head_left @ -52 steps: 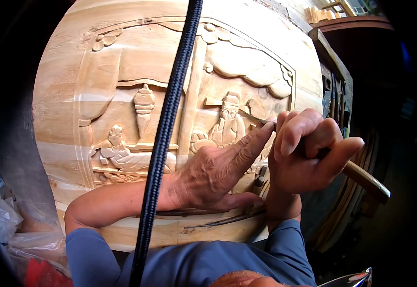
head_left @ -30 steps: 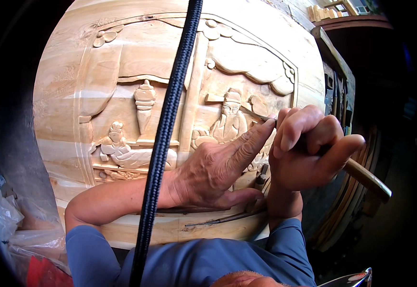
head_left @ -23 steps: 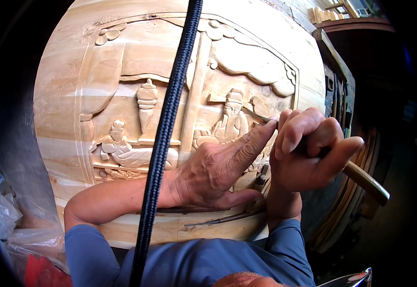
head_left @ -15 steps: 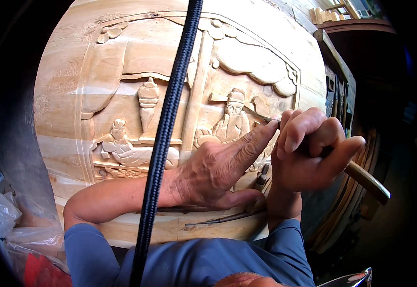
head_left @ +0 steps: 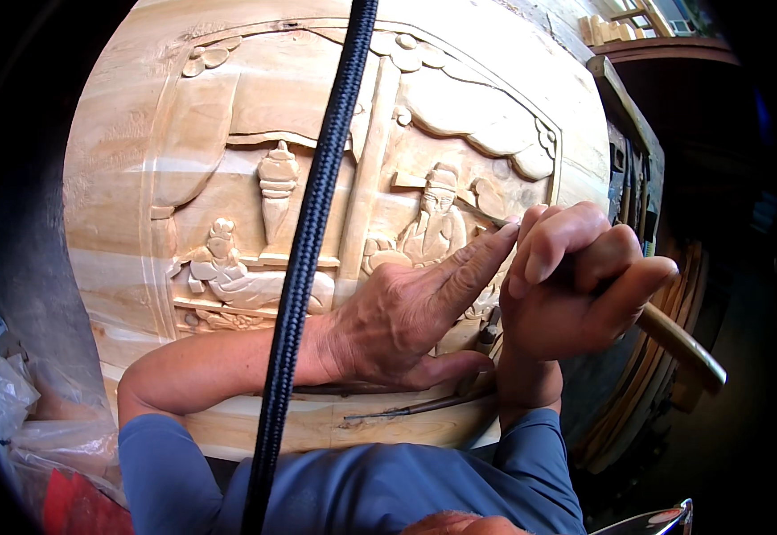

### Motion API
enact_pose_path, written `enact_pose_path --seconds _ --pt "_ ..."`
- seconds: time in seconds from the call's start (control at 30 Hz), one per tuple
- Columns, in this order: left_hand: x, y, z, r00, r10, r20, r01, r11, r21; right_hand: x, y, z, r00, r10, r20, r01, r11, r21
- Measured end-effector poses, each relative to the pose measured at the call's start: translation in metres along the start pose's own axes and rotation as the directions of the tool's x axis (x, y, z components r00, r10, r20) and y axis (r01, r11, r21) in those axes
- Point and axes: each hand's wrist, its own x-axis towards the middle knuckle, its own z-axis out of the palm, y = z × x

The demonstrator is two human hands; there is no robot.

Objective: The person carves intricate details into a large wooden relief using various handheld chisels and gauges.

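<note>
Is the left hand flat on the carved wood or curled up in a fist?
Spread flat. The left hand lies open on the pale carved wooden panel, fingers stretched out toward the right hand, which grips a wooden-handled chisel.

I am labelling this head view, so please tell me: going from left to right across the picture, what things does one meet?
Clear plastic bags → seated carved figure → black braided cord → left hand → right hand → wooden tool handle.

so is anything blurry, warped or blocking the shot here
Head view: fisheye bends the carved wood panel toward a dark rim; a black braided cord crosses the centre, close to the lens; daylight falls evenly on the left hand and right hand, both sharp; the right background lies in deep shadow.
</note>
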Motion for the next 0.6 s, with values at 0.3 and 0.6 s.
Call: enact_pose_path --seconds 0.3,0.6 --pt "-0.010 -0.005 0.012 0.988 0.008 -0.154 -0.015 0.999 -0.045 0.015 -0.003 0.019 0.993 0.121 -0.013 -0.119 0.938 -0.326" --pt "-0.007 0.000 0.012 0.976 0.217 0.019 -0.217 0.963 0.162 -0.043 -0.036 -0.029 0.968 -0.217 0.126 0.251 0.853 -0.458"
